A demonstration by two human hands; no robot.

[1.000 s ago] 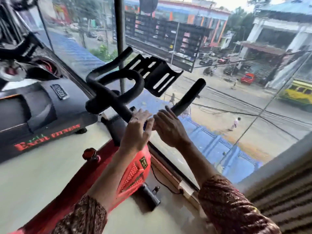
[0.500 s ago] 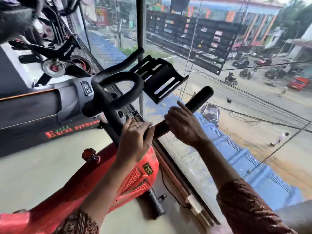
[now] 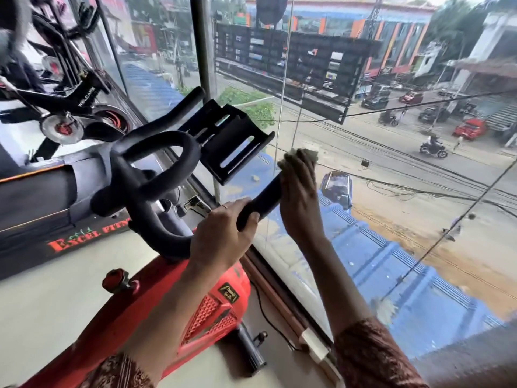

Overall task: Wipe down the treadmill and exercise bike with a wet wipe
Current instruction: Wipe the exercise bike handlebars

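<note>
A red exercise bike (image 3: 156, 312) stands in front of me, with black foam handlebars (image 3: 156, 163) and a black slotted device tray (image 3: 232, 141). My left hand (image 3: 221, 236) grips the near part of the right handlebar arm (image 3: 265, 197). My right hand (image 3: 299, 197) is wrapped round the far end of that arm and holds a pale wet wipe (image 3: 303, 154) against it; the wipe shows past the fingertips. A black treadmill (image 3: 42, 203) with red lettering lies to the left on the floor.
A floor-to-ceiling window (image 3: 363, 177) stands right behind the handlebars, with a street far below. Another black bike (image 3: 67, 107) is at the far left. A red adjusting knob (image 3: 117, 281) sticks out of the frame. A black cable (image 3: 274, 323) runs along the window sill.
My right hand has slid outward along the handlebar arm to its far end, with the wipe now visible. My left hand stays gripping the near part. The view has turned left.
</note>
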